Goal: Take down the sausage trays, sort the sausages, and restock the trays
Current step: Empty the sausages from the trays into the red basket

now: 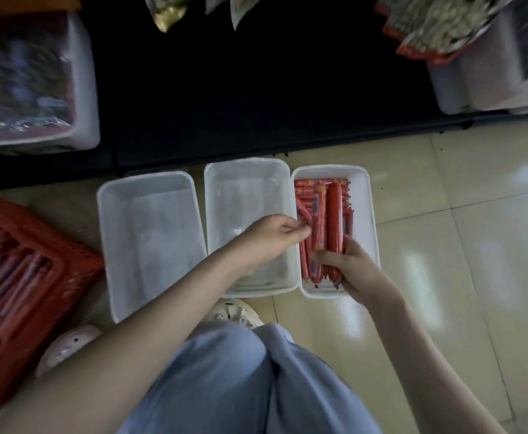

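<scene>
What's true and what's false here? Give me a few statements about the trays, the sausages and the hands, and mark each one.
1. The right hand grips several sausages. True.
2. All three trays hold sausages. False: only the right tray does; the left tray and middle tray are empty.
3. The left hand rests in the left tray. False: it reaches across the middle tray, fingers at the right tray's sausages.
4. A red basket at the left holds more sausages. True.
5. The trays stand on a shelf. False: they stand on the floor.
</scene>
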Demonstrator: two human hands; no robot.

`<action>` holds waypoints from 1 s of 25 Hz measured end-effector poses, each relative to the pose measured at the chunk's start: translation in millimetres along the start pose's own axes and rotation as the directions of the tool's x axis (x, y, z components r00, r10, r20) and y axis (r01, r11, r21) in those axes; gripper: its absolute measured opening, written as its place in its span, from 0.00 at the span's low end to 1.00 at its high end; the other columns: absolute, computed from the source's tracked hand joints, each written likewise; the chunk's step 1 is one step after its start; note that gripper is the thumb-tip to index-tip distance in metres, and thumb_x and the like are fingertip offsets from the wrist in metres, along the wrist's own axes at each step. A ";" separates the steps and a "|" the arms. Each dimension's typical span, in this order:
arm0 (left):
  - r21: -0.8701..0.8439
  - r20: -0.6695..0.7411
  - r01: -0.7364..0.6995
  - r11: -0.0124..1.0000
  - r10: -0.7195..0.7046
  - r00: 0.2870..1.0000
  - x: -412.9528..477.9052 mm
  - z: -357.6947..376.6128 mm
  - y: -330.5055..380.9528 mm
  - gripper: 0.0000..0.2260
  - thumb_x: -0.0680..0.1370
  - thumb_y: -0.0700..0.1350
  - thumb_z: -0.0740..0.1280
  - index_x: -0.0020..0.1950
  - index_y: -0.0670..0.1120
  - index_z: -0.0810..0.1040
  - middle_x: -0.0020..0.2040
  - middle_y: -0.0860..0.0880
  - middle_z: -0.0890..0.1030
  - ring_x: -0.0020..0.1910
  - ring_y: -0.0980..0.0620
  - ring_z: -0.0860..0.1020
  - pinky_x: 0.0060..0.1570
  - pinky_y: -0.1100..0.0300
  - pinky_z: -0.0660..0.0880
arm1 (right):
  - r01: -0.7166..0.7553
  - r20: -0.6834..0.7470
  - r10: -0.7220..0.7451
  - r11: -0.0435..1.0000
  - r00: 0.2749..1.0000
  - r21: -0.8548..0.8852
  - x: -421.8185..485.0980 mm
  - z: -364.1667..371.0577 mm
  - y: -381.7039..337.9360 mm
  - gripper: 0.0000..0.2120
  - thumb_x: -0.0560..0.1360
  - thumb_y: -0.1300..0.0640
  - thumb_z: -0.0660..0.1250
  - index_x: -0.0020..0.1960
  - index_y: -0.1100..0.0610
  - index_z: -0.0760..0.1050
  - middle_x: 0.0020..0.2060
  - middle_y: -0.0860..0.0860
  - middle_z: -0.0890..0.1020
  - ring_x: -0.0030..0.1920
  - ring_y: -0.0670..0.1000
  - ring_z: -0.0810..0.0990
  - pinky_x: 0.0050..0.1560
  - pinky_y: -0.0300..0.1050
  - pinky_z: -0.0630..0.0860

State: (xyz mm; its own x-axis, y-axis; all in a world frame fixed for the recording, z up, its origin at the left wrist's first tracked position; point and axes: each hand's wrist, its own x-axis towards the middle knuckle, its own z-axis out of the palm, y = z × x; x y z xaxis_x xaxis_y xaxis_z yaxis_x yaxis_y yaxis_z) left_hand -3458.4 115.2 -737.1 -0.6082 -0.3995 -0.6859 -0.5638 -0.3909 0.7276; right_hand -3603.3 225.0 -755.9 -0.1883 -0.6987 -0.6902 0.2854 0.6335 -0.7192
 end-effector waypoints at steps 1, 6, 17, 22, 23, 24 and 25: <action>-0.117 0.019 0.002 0.993 0.000 1.000 -16.0 1.8 13.4 0.14 0.79 0.53 0.65 0.60 0.47 0.77 0.58 0.49 0.80 0.59 0.53 0.77 0.63 0.55 0.72 | 0.052 0.078 -0.050 0.998 0.996 -0.027 -13.5 16.1 -24.2 0.16 0.69 0.71 0.69 0.56 0.63 0.74 0.39 0.53 0.83 0.42 0.53 0.82 0.41 0.42 0.78; -0.605 -0.121 -0.199 0.771 0.158 0.980 -109.4 -14.6 52.3 0.10 0.79 0.48 0.64 0.58 0.46 0.77 0.48 0.49 0.84 0.47 0.53 0.82 0.46 0.60 0.80 | 0.220 0.258 -0.183 0.968 0.949 -0.120 -83.6 91.2 -114.8 0.11 0.75 0.67 0.64 0.57 0.59 0.74 0.41 0.51 0.85 0.46 0.50 0.84 0.44 0.41 0.79; -0.725 -0.381 -0.402 0.559 0.160 0.910 -315.1 -77.5 2.8 0.12 0.79 0.43 0.64 0.61 0.41 0.76 0.45 0.44 0.82 0.37 0.49 0.82 0.34 0.58 0.80 | 0.302 0.512 -0.231 0.951 0.828 -0.060 -194.4 244.5 -126.0 0.18 0.73 0.63 0.67 0.61 0.65 0.74 0.52 0.64 0.81 0.48 0.59 0.81 0.53 0.51 0.78; -0.714 -0.475 -0.469 0.520 0.131 0.870 -387.6 -83.3 -33.4 0.08 0.80 0.43 0.63 0.55 0.42 0.78 0.47 0.42 0.81 0.43 0.45 0.80 0.46 0.52 0.78 | 0.291 0.605 -0.217 0.956 0.766 -0.026 -230.7 306.2 -106.0 0.15 0.75 0.68 0.63 0.61 0.68 0.74 0.49 0.64 0.81 0.43 0.57 0.83 0.45 0.49 0.81; -0.714 -0.494 -0.483 0.507 0.123 0.861 -400.0 -83.6 -41.0 0.08 0.80 0.43 0.63 0.55 0.41 0.78 0.47 0.41 0.82 0.44 0.45 0.81 0.46 0.51 0.78 | 0.286 0.618 -0.207 0.958 0.758 -0.030 -237.2 316.9 -101.2 0.14 0.75 0.68 0.63 0.60 0.67 0.74 0.50 0.64 0.81 0.44 0.58 0.82 0.46 0.50 0.80; -0.713 -0.510 -0.496 0.496 0.118 0.852 -411.8 -83.4 -47.7 0.08 0.80 0.42 0.62 0.56 0.41 0.78 0.47 0.41 0.82 0.43 0.45 0.81 0.45 0.51 0.80 | 0.291 0.628 -0.200 0.956 0.752 -0.043 -242.8 327.2 -96.6 0.14 0.75 0.68 0.63 0.60 0.66 0.75 0.50 0.64 0.81 0.45 0.58 0.82 0.47 0.51 0.80; -0.711 -0.527 -0.510 0.485 0.114 0.842 -423.1 -83.1 -54.0 0.08 0.80 0.41 0.62 0.56 0.41 0.78 0.48 0.41 0.82 0.43 0.45 0.82 0.44 0.52 0.80 | 0.302 0.641 -0.195 0.951 0.742 -0.060 -248.8 337.3 -92.4 0.13 0.75 0.69 0.63 0.59 0.66 0.75 0.50 0.64 0.81 0.46 0.59 0.82 0.48 0.51 0.80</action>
State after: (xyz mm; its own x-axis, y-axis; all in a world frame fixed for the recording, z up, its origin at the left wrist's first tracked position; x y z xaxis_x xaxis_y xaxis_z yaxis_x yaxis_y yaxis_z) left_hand -3124.1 236.4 -487.2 -0.2817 -0.8180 -0.5015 0.4342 -0.5748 0.6936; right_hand -3265.8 228.2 -490.7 0.4068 -0.8555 -0.3204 0.1583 0.4115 -0.8976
